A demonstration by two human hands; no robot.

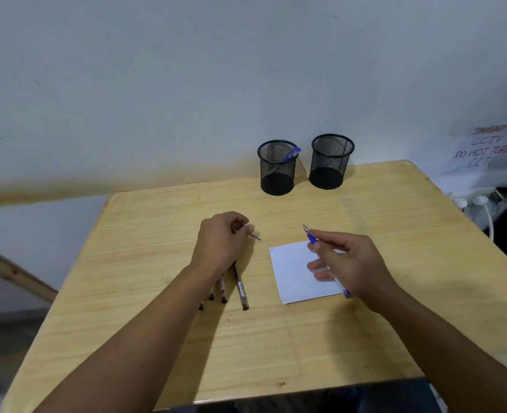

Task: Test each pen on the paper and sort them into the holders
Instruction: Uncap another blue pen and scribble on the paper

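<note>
Right hand [355,260] grips clear blue-grip pen [325,257], uncapped, tip up over white paper sheet [294,272]. Left hand [222,242] curled round thin blue cap [253,234]. Black pens [240,289] beside wrist. Left black mesh holder [277,168] contains blue pen; right mesh holder [331,160] beside it.

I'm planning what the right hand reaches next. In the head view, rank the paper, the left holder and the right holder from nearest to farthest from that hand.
1. Paper: directly under the right hand.
2. Right holder: straight beyond, at the table's back.
3. Left holder: back and further left, with a pen in it.
</note>
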